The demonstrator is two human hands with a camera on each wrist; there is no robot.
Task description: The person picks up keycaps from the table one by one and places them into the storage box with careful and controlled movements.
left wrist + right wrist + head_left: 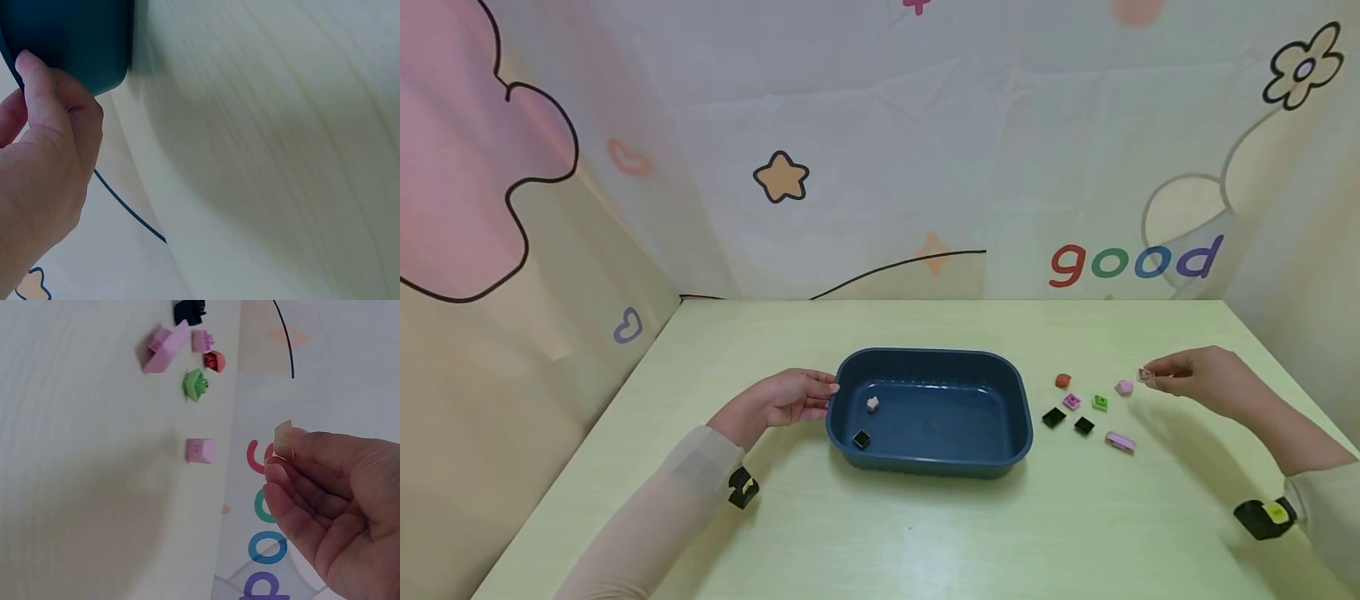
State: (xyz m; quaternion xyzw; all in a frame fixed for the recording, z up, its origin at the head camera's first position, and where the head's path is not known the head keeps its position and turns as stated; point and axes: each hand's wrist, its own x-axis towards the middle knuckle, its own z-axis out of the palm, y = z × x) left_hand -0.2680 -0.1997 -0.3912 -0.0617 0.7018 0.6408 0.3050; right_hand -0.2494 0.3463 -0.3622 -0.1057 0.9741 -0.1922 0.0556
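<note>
A dark blue plastic basin (928,467) sits on the table, and my left hand (793,396) grips its left rim, thumb over the edge and fingers against the outer wall. In the left wrist view the thumb (39,87) lies on the basin's edge. Inside the basin are a pale keycap (872,404) and a black keycap (861,438). My right hand (1206,379) is raised at the right, pinching a whitish keycap (283,440) between thumb and fingertips. Just left of that hand, a pink keycap (1123,387) lies on the table.
Between basin and right hand lie loose keycaps: red (1063,381), magenta (1072,402), green (1100,403), two black (1054,417) and a long pink one (1121,442). A printed curtain (880,208) hangs behind the pale table (880,533).
</note>
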